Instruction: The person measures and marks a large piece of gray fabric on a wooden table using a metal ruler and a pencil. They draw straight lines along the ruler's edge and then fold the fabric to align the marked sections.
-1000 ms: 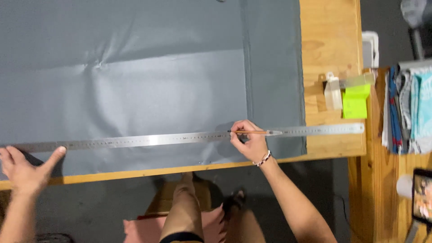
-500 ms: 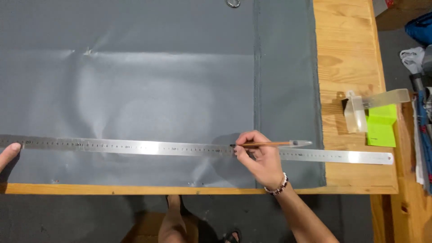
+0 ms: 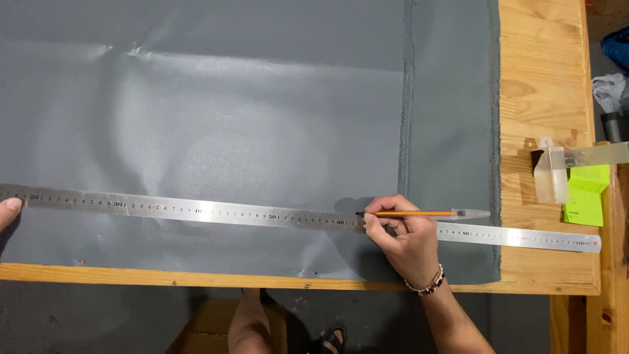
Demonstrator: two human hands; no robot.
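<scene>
At the far left edge of the view, the left hand (image 3: 9, 211) shows only its fingertips, pressed flat on the end of a long steel ruler (image 3: 196, 211); how the other fingers lie cannot be told. The ruler, thin, shiny and marked with fine graduations, runs almost the full width of the worktop (image 3: 544, 78), slanting slightly downward to the right. It lies on a broad sheet of smooth grey fabric (image 3: 229, 118) with soft creases and a stitched seam running vertically near its right side. Right of centre, the right hand (image 3: 401, 237) pinches an orange-barrelled pen (image 3: 419, 213) with a clear cap end, its tip touching the fabric just above the ruler's upper edge. A beaded bracelet (image 3: 426, 285) circles the wrist. Further right, on bare pale wood, rest a clear plastic piece (image 3: 549, 174) and bright green sticky notes (image 3: 585, 196).
</scene>
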